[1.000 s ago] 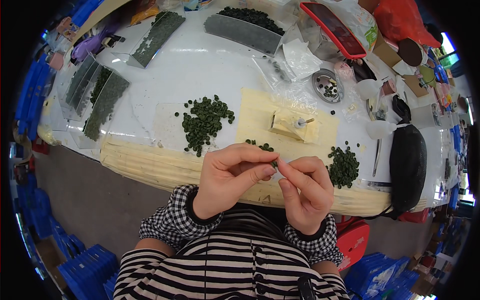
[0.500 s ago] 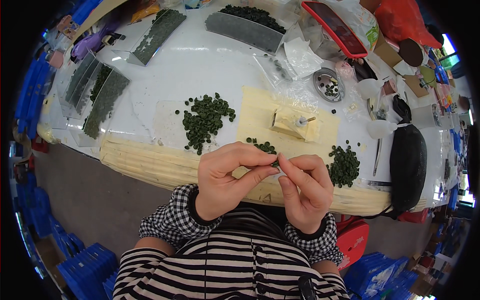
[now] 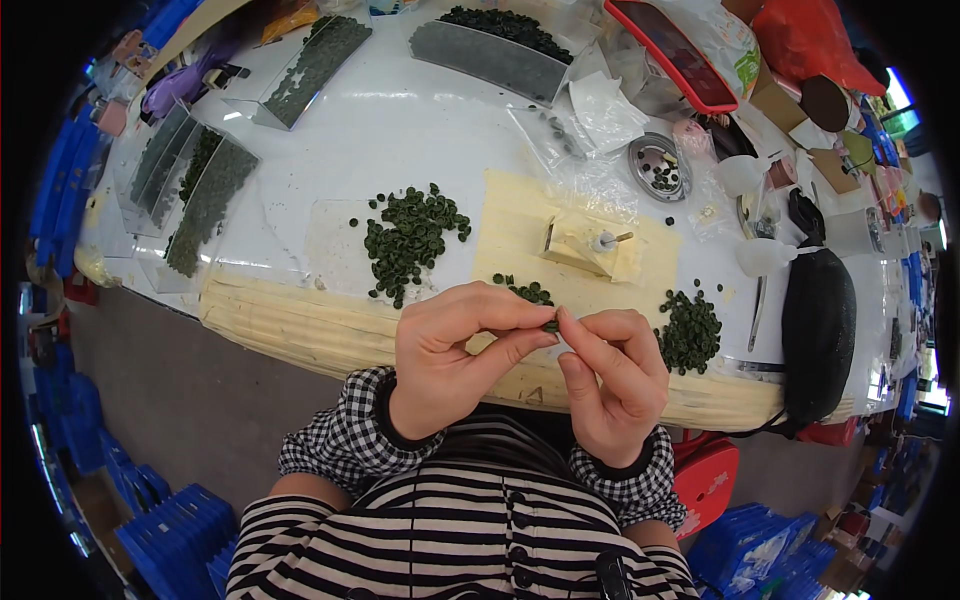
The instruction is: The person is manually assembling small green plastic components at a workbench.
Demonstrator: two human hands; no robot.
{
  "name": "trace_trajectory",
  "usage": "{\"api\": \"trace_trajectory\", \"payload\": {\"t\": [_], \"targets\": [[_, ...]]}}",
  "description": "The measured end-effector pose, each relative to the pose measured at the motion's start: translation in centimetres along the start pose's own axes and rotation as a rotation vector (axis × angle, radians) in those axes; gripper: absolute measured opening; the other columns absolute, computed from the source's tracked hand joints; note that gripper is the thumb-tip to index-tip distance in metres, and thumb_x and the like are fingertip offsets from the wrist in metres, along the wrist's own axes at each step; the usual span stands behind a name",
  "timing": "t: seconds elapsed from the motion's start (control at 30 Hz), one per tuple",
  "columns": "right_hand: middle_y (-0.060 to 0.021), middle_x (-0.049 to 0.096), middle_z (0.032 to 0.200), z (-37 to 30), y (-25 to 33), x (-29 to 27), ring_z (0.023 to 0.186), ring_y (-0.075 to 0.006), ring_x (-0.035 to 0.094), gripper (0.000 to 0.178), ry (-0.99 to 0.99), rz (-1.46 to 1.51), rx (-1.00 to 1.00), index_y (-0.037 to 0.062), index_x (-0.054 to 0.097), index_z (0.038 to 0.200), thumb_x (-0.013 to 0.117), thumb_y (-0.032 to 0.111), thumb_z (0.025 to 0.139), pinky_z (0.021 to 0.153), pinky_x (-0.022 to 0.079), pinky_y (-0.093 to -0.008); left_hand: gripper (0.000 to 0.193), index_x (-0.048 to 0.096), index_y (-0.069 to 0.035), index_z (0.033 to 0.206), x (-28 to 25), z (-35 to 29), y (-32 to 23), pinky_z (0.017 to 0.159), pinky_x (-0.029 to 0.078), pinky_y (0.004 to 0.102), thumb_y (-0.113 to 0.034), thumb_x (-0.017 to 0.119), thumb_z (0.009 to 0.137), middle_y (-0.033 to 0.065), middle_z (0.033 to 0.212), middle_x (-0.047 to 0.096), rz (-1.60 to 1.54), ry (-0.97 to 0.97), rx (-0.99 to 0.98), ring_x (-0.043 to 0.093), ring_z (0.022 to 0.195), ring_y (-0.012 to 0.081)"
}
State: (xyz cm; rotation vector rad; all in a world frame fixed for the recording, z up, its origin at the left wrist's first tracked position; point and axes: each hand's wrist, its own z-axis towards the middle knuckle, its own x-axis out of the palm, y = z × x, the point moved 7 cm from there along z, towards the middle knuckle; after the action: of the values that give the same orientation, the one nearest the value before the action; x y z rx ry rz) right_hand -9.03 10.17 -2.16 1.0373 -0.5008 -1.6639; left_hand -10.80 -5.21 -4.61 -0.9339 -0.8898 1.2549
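Observation:
Between the thumb and forefinger of my left hand (image 3: 450, 350) is a small dark green round piece (image 3: 550, 326), held over the table's near edge. The fingertips of my right hand (image 3: 615, 375) meet it from the other side, with the forefinger touching or almost touching the piece. Just beyond my fingers lies a small group of like green pieces (image 3: 530, 292). A larger loose heap of green pieces (image 3: 412, 240) spreads to the left, and another heap (image 3: 688, 335) sits by my right hand. Much of the held piece is hidden by my fingertips.
Past my hands, a pale block with a metal pin (image 3: 590, 247) stands on a yellow sheet (image 3: 500, 215). Clear trays of green pieces (image 3: 490, 62) stand at the back and left. Rightward are a round metal dish (image 3: 645, 150), tweezers (image 3: 757, 312), a black pouch (image 3: 815, 335) and a red-cased phone (image 3: 675, 55).
Both hands keep nearly the same place and grip. The green piece between the fingertips shows slightly more than before.

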Motion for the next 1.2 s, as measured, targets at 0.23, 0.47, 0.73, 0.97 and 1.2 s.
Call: {"api": "trace_trajectory", "payload": {"t": [0.23,0.47,0.73,0.97,1.2], "targets": [[-0.0104,0.061,0.089,0.1,0.1,-0.1,0.074,-0.0197,0.060,0.034,0.009,-0.017,0.005,-0.0001,0.071,0.110,0.072,-0.004,0.077,0.065,0.048,-0.0261,0.022,0.071,0.001,0.096,0.0,0.2,-0.6,0.064,0.053,0.0250,0.006,0.075,0.076,0.0116,0.088,0.069,0.105,-0.006,0.056,0.067,0.074,0.0170],[-0.0101,0.060,0.091,-0.2,-1.2,-2.2,0.073,-0.0167,0.056,0.033,-0.095,-0.095,0.078,-0.0003,0.070,0.111,0.071,-0.006,0.078,0.061,0.045,-0.0240,0.017,0.070,0.001,0.096,-0.4,1.6,-0.6,0.060,0.049,0.0239,0.006,0.071,0.079,0.0076,0.082,0.064,0.708,0.174,0.043,0.061,0.071,0.0152],[-0.0093,0.060,0.090,-0.6,-1.7,-2.5,0.072,-0.0153,0.055,0.031,-0.131,-0.086,0.079,-0.0009,0.070,0.110,0.069,-0.007,0.079,0.061,0.044,-0.0235,0.012,0.068,0.001,0.090,-4.5,1.4,-1.4,0.059,0.046,0.0297,0.002,0.071,0.078,0.0087,0.078,0.059,0.774,0.177,-0.068,0.058,0.067,0.0203],[-0.0094,0.060,0.088,-0.5,-1.9,-2.9,0.072,-0.0151,0.056,0.030,-0.157,-0.133,0.072,-0.0010,0.070,0.109,0.069,-0.006,0.079,0.062,0.045,-0.0229,0.013,0.065,0.000,0.088,-4.7,0.9,-0.8,0.064,0.047,0.0350,-0.002,0.071,0.076,0.0097,0.080,0.057,0.860,0.188,-0.077,0.058,0.072,0.0268],[-0.0087,0.061,0.083,-2.0,-2.1,-5.0,0.070,-0.0202,0.061,0.020,0.196,-0.413,0.487,0.0006,0.070,0.096,0.074,-0.001,0.076,0.059,0.049,-0.0300,0.017,0.066,0.000,0.094,-5.0,1.7,-1.6,0.063,0.046,0.0333,0.000,0.071,0.077,0.0089,0.082,0.056,0.964,0.087,0.043,0.056,0.074,0.0246]]}}
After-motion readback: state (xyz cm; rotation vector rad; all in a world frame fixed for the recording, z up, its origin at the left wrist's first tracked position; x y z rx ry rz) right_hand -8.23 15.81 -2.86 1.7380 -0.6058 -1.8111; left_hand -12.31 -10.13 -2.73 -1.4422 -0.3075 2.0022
